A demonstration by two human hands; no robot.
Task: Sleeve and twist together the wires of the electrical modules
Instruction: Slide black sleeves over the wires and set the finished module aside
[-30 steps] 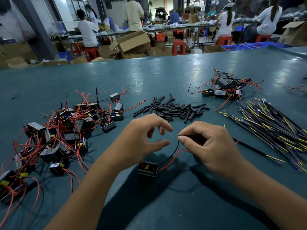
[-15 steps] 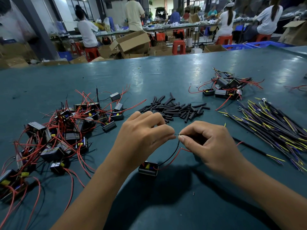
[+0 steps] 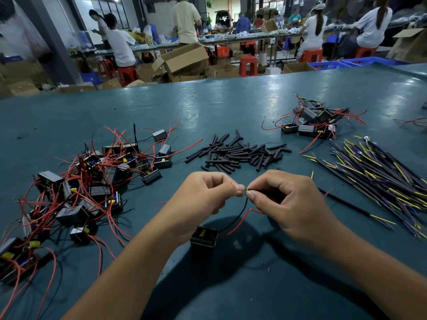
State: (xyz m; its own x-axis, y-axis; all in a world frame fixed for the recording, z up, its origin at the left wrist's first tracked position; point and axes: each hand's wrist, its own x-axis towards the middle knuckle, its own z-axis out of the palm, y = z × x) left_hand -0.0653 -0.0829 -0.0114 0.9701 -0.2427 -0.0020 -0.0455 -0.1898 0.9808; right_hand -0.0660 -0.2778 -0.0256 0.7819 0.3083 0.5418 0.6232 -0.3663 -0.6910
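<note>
A: Nearest item?
B: One small module (image 3: 203,237) on the green table (image 3: 231,105), just below both hands. A black wire (image 3: 240,213) and a red wire (image 3: 239,224) rise from it.

A: Hands?
B: Left hand (image 3: 205,199) curled, thumb and forefinger pinching at the wire tip. Right hand (image 3: 286,202) curled, pinching the black wire's top end. Fingertips of the two hands meet there. The joint itself is hidden between the fingertips; cannot tell whether any strands are twisted.

A: Anything else in the right hand?
B: A long black lead (image 3: 346,204) runs out from under it to the right, ending in a yellow tip. How it is held is hidden by the palm.

A: Next row out?
B: Left: a heap of modules (image 3: 92,185) tangled in red wire, too tangled to count, cut off at the frame edge. Right: a bundle of dark leads (image 3: 381,174) with yellow and purple ends, uncountable, also cut off.

A: Further?
B: Centre: a pile of short black tubes (image 3: 240,154), several dozen, not countable. Far right: a second, smaller cluster of modules (image 3: 312,123), roughly five, overlapping.

A: Background?
B: Cardboard boxes (image 3: 184,58), red stools (image 3: 248,65), about six people (image 3: 120,42) at benches, some blurred
</note>
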